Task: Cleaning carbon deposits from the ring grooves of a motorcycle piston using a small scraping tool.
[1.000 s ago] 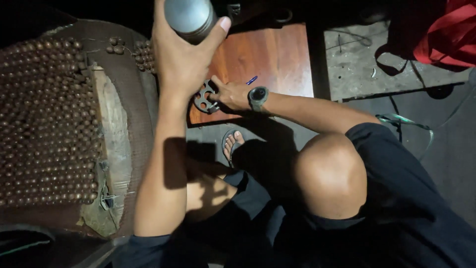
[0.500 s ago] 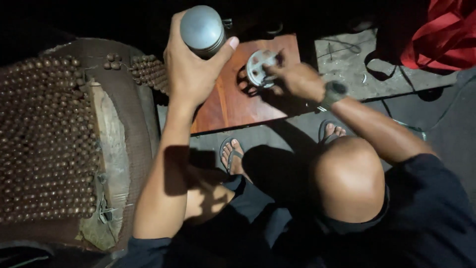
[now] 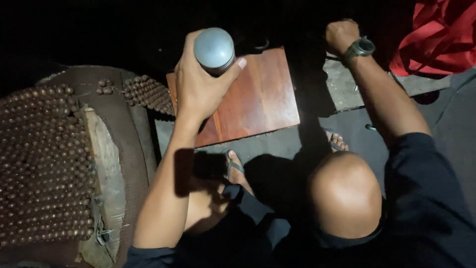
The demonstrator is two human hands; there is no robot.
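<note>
A grey metal cylinder (image 3: 214,49) is gripped upright in the left hand (image 3: 201,84), above the reddish wooden board (image 3: 258,101). The right hand (image 3: 341,34) is curled into a fist in the dark; whether anything is held cannot be told.

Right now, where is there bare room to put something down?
The wooden board is bare right of the left hand holding the metal cylinder. The grey floor before it is open. The beaded mat is crowded.

"Where is the board (image 3: 258,99)?"
"Under the left hand (image 3: 198,87), flat on the floor (image 3: 277,144)."
"And the beaded mat (image 3: 44,164)?"
"Left of that hand."
"What's near the right hand (image 3: 341,34)?"
"A heap of cloth (image 3: 431,39), just to its right."
</note>
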